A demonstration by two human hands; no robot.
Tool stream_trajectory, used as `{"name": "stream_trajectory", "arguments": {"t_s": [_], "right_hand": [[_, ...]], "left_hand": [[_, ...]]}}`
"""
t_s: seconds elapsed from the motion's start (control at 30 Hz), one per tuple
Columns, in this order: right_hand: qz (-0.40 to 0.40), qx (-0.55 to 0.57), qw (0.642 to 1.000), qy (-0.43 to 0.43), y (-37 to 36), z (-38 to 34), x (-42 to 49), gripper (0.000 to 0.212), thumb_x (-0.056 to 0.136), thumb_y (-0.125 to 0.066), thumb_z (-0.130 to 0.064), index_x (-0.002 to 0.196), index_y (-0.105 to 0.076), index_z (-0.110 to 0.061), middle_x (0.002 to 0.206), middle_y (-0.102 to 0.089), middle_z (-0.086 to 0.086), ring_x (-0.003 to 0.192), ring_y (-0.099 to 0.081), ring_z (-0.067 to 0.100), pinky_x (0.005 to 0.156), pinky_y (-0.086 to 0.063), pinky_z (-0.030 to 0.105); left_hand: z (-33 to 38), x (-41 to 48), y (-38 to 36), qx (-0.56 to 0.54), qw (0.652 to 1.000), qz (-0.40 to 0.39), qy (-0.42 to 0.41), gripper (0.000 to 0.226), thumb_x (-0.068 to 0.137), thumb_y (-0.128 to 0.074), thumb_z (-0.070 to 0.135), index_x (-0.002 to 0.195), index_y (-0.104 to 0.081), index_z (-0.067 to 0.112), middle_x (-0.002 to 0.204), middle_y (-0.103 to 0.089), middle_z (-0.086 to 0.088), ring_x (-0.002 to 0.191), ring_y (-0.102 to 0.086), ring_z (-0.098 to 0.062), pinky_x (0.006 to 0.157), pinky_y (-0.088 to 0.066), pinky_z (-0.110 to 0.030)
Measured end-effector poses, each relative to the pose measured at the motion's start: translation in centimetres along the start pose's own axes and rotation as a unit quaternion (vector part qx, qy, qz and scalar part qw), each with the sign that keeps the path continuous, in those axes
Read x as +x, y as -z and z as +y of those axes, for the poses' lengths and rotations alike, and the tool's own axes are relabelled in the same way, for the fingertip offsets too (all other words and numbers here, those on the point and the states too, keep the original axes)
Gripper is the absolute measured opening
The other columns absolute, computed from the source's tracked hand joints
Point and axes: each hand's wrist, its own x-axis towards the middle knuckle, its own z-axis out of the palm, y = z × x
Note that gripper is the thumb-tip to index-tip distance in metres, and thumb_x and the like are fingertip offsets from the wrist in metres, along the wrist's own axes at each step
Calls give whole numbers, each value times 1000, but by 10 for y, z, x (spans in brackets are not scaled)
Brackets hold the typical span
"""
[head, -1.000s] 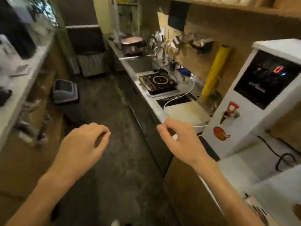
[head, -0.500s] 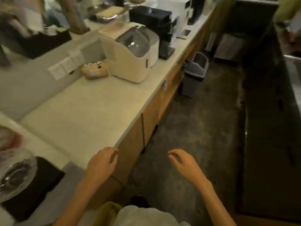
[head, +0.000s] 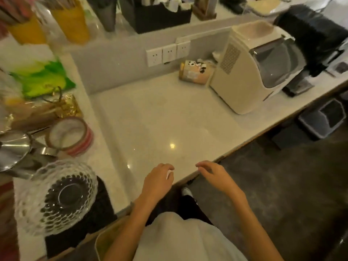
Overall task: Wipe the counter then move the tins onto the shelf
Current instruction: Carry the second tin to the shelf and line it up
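Note:
A pale stone counter (head: 162,117) spreads out in front of me. A tan tin with a cow-pattern print (head: 195,73) lies on its side at the back, against the wall and next to a cream machine. My left hand (head: 158,178) hovers over the counter's front edge with fingers loosely curled, and a small white scrap shows at its fingertips. My right hand (head: 212,172) hangs just past the counter edge, fingers apart and holding nothing. No cloth is in view.
A cream machine with a clear lid (head: 258,66) and a black appliance (head: 312,34) stand at the right. A raised ledge on the left carries a glass bowl (head: 58,196), tape rolls (head: 70,136), a metal jug (head: 13,149) and bags. A grey bin (head: 327,117) sits on the floor.
My view has swung from the sink side of the aisle round to this counter. Both hands have come up to the counter's front edge.

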Motion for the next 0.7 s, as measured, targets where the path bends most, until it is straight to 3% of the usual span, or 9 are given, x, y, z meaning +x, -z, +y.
{"name": "stream_trajectory", "arguments": {"t_s": [0.2,0.3,0.4,0.47,0.57,0.63,0.7], "right_hand": [[-25,-100,992,72,80,-54,140,24,99,-54,-28,116,-70,-21,117,-71,-5,100,-64,9,86,-46,19],[4,-170,979,108,144,-92,224,26,99,-54,-26,117,-71,-17,119,-72,-1,103,-65,15,85,-45,22],[63,-187,973,121,205,-131,315,29,98,-53,-23,119,-69,-11,120,-70,8,111,-64,26,81,-47,27],[83,-191,973,98,231,-149,377,32,98,-52,-23,124,-66,-9,124,-68,14,113,-63,32,89,-49,35],[105,-198,972,70,249,-155,456,33,97,-52,-24,118,-68,-3,120,-69,22,112,-63,39,88,-49,38],[107,-207,971,47,255,-154,495,39,98,-49,-30,124,-65,-5,129,-64,23,119,-58,39,96,-47,42],[72,-229,971,15,261,-152,531,46,100,-42,-36,130,-62,-7,137,-59,23,125,-54,39,104,-43,45]], "left_hand": [[24,112,15,-76,993,49,70,29,100,-51,24,126,-63,22,130,-63,2,115,-61,-17,99,-49,-32],[63,198,33,-162,978,99,84,25,97,-55,19,117,-68,19,123,-69,1,107,-66,-19,95,-52,-33],[104,295,56,-270,950,130,87,25,96,-55,12,117,-69,9,123,-70,-9,113,-65,-25,98,-50,-33],[129,356,68,-323,931,123,115,30,96,-53,13,123,-64,7,125,-67,-14,115,-64,-30,97,-51,-36],[150,434,70,-367,912,80,166,35,95,-51,23,125,-60,7,127,-65,-17,115,-63,-35,95,-53,-42],[156,470,65,-419,888,34,185,40,95,-55,33,128,-58,10,127,-65,-16,105,-65,-30,82,-56,-40],[159,492,64,-490,846,-3,212,41,94,-59,36,130,-55,16,117,-66,-10,85,-62,-18,67,-53,-30]]}}
